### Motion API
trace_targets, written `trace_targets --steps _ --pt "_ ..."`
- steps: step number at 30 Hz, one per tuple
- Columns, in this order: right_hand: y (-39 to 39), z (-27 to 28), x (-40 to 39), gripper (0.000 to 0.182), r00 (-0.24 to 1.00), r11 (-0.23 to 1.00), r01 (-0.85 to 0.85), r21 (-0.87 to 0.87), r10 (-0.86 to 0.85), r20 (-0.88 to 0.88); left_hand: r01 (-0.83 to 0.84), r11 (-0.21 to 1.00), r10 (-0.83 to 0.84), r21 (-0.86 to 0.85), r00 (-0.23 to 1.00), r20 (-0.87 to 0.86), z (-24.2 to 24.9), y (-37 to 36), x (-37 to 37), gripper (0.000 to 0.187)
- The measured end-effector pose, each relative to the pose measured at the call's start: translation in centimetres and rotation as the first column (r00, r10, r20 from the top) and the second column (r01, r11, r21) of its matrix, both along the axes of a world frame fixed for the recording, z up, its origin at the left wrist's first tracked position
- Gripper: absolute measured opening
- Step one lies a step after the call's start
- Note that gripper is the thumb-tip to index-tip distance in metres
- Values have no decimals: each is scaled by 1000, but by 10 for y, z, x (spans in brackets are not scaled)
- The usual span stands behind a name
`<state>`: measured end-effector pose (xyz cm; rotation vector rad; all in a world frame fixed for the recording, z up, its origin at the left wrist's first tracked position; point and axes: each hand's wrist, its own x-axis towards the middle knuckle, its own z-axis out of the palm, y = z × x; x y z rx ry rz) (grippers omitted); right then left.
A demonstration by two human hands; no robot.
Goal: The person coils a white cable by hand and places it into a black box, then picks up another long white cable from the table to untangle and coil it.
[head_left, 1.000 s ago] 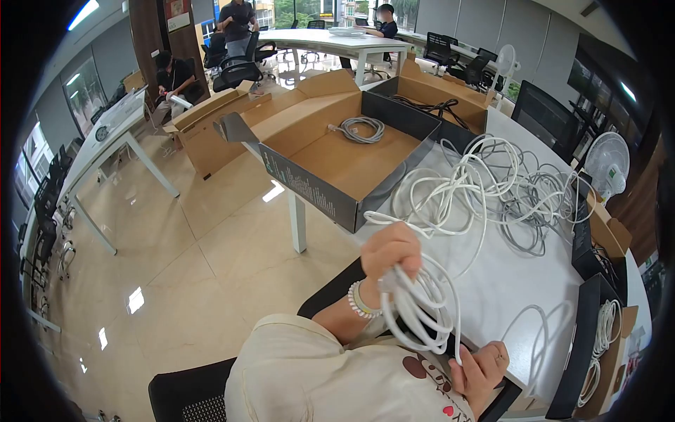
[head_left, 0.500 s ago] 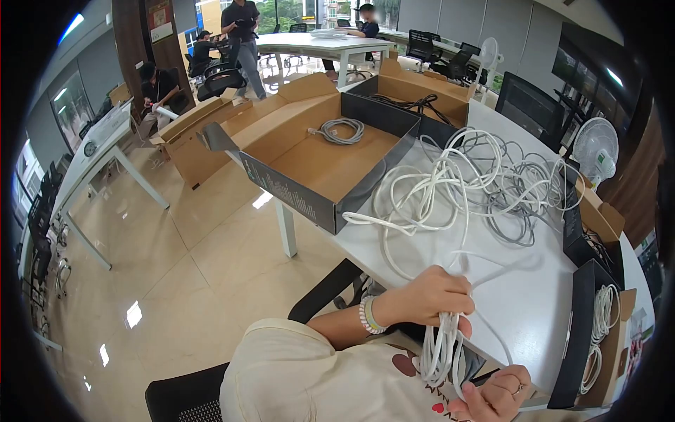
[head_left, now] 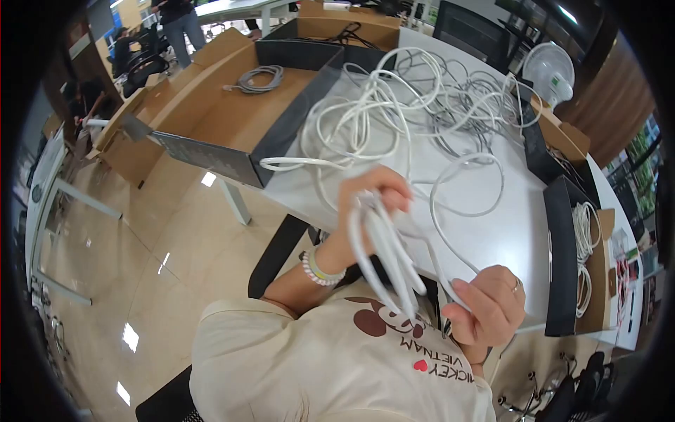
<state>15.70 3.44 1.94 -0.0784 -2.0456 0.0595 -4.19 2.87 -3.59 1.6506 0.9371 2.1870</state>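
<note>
My left hand, with bracelets at the wrist, is closed around a looped bundle of white cable over my lap by the table edge. The bundle and fingers are partly blurred. My right hand, wearing a ring, pinches a strand of that cable to the right of the bundle. From there a loose loop rises onto the white table. Beyond it lies a tangled heap of white and grey cables.
A dark open box at the left holds a coiled grey cable. Behind it, another box contains black cables. On the right, a box holds coiled white cables, near a white fan. People are in the background.
My left hand has lifted the bundle up and to the left, and its loops have swung. My right hand has moved up with the strand. The view has tilted down and shifted right.
</note>
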Motion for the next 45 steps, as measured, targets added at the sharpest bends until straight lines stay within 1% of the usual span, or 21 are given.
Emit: trace_targets --steps 1,3,5,11,13,15,17,19,20,22,23,26,28,30,32,35,37,40,41,43,45 --pt "-1 -2 2 29 1000 1000 14 -4 -14 6 -5 999 -1 40 989 151 2 -1 1 36" --pt "-1 -7 2 31 1000 992 -12 -127 12 -6 -57 993 81 -103 966 244 1 -4 -1 47" --pt "2 -12 2 31 998 990 -60 -126 61 6 -8 1000 11 -11 943 333 4 -1 -3 45" --pt "2 -10 4 32 990 989 -118 -91 124 67 -64 997 72 -39 961 268 4 0 -2 39" --pt "4 -11 9 33 992 989 -109 -101 115 58 -133 991 116 23 929 351 8 0 -2 36" --pt "10 -15 16 32 996 995 -17 -101 26 89 -162 985 97 58 799 593 13 3 1 34" --pt "13 -22 24 27 996 990 22 -136 -10 86 -183 965 56 185 840 540 9 4 -7 34" --pt "18 -37 41 26 962 956 267 -124 -256 99 -182 964 40 195 821 569 14 5 -7 35" --pt "18 -43 49 26 957 950 281 -136 -265 121 -185 964 35 193 803 595 13 2 -4 36" --pt "23 -47 61 30 924 898 360 -254 -381 -37 -107 975 -29 192 804 594 8 -3 -1 37" --pt "31 -44 65 30 922 904 360 -232 -382 -58 -44 972 -98 232 819 565 12 1 -5 38" --pt "34 -49 91 26 879 884 430 -185 -456 -141 -71 978 -48 195 837 545 11 0 -5 38" --pt "34 -48 106 25 862 893 409 -186 -445 -243 -101 976 -13 195 860 510 12 1 -3 37" --pt "37 -45 117 23 839 904 386 -181 -426 -338 -186 964 107 192 927 361 8 2 1 35" --pt "35 -43 126 20 808 957 290 -24 -258 -530 -204 968 147 144 932 330 6 1 6 34" --pt "21 -26 130 19 854 974 214 70 -151 -499 -238 970 218 50 941 258 -7 3 4 27" --pt "15 -12 127 17 846 965 249 88 -172 -505 -286 957 291 -57 949 125 -8 4 3 22" --pt "11 14 125 10 991 982 -48 182 70 -114 -309 951 309 -10 951 0 -4 5 5 14" --pt "9 23 116 10 991 983 -44 180 66 -118 -343 938 345 46 937 -53 3 3 8 13" --pt "1 40 88 12 976 963 -186 194 159 146 -334 939 342 78 932 -121 5 5 11 13" --pt "-2 48 65 15 885 926 -360 112 301 355 -326 939 341 108 921 -187 4 7 11 13"
